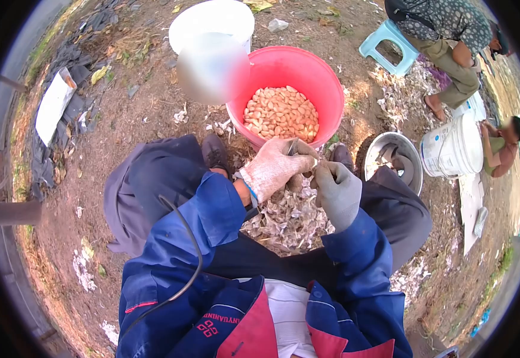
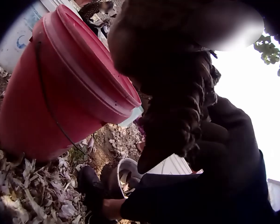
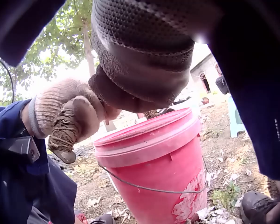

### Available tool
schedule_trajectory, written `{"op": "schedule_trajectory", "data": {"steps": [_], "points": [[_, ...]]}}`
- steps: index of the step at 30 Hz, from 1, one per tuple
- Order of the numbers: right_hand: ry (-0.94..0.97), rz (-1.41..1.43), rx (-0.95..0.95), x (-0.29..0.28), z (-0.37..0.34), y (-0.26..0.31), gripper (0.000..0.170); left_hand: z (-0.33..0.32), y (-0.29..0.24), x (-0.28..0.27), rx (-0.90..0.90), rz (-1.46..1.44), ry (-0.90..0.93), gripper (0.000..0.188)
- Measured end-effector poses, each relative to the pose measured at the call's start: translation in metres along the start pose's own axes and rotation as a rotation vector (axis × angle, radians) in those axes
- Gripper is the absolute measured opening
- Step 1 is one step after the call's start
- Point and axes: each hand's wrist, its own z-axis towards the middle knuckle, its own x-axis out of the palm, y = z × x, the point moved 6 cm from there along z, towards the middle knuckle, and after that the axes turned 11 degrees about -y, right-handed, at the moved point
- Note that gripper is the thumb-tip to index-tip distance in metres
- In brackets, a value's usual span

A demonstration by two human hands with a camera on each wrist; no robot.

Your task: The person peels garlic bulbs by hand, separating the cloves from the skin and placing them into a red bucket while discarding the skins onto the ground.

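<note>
In the head view my gloved left hand [image 1: 275,170] and grey-gloved right hand [image 1: 339,192] meet at the near rim of a red bucket [image 1: 320,65]. Their fingertips come together on a small pale garlic clove [image 1: 315,162], mostly hidden by the fingers. The left glove is whitish; brown, wrinkled covering shows on one of its fingers [image 3: 65,130] in the right wrist view. Many peeled garlic cloves [image 1: 281,113] lie in the bucket. Below the hands, between the legs, spreads a heap of papery skins [image 1: 290,221].
A white bucket [image 1: 212,18] stands behind the red one. To the right are a metal-coloured basin [image 1: 415,170], a white paint bucket [image 1: 451,146] and a blue stool [image 1: 388,48]. Two other people [image 1: 457,36] sit at the right. A white sack [image 1: 56,106] lies on the left.
</note>
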Motion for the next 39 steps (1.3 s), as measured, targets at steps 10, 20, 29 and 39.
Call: {"op": "schedule_trajectory", "data": {"steps": [10,20,29,39], "points": [[-0.074,0.144,0.055,0.000,-0.001,0.005,0.028,-0.004,0.005,0.001,-0.098,-0.197,0.034,0.025],[-0.045,0.298,0.083,0.001,0.001,-0.002,0.027,-0.015,-0.018,0.004,-0.120,0.004,0.055,0.028],[0.015,0.413,0.205,0.001,0.004,-0.008,0.026,0.000,0.007,0.002,-0.100,-0.177,0.057,0.031],[0.008,0.267,0.069,0.002,-0.001,0.005,0.032,-0.002,0.003,0.001,-0.120,-0.183,0.022,0.031]]}}
